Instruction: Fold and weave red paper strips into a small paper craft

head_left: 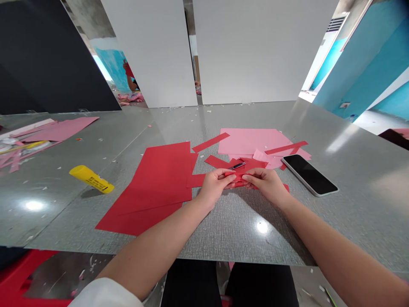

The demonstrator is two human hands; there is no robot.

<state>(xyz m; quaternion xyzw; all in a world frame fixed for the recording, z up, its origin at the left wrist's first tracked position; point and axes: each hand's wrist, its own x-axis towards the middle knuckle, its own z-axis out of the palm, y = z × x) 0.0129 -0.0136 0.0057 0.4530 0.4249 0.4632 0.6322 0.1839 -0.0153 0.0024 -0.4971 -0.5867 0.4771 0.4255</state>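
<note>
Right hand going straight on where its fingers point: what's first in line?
The right hand would meet the red paper between the hands first, then the left hand, though depth is unclear.

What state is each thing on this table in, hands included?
Left hand: pinching the small red paper piece
Right hand: pinching the same piece
Small red paper piece: held between both hands
Phone: face up, screen dark
Yellow glue stick: lying on its side
Red paper sheets: flat, overlapping
Pink paper sheets: flat, partly under red strips
</note>
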